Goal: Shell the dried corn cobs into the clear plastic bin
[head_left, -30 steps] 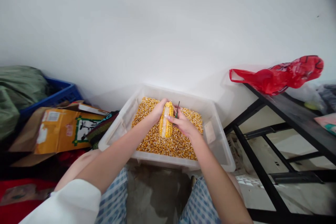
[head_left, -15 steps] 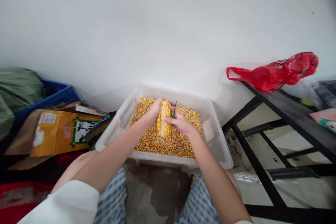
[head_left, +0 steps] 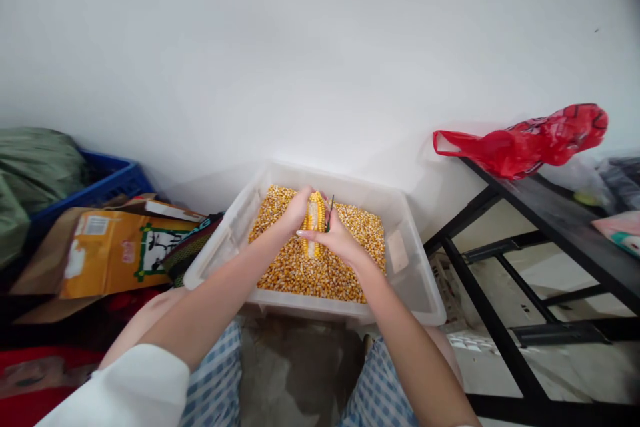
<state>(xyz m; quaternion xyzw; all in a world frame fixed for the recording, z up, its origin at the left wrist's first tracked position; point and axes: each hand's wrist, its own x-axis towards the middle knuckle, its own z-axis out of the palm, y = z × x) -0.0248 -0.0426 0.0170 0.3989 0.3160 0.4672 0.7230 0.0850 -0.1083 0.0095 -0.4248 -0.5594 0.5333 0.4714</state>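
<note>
An ear of corn (head_left: pixel 314 210) stands nearly upright over the kernels, with a bare strip running down its near face where kernels are gone. My left hand (head_left: pixel 299 208) is closed around its left side. From the right, my right hand (head_left: pixel 340 235) grips the cob too, its thumb lying across the front. A thin dark shaft with a green handle, like a screwdriver (head_left: pixel 331 208), sticks up from my right hand; the fingers hide most of the handle. Below, loose corn kernels (head_left: pixel 310 283) cover the bottom of a translucent plastic bin (head_left: pixel 410 260).
A black metal frame (head_left: pixel 480 280) stands at the right, with a red plastic bag (head_left: pixel 530 140) on top. Left of the bin lie a yellow cardboard box (head_left: pixel 105 253) and a blue crate (head_left: pixel 117 177). A white wall (head_left: pixel 310 67) rises behind the bin.
My right thumb has slid left across the front of the cob. The cob has shifted slightly right, and both hands still hold it.
</note>
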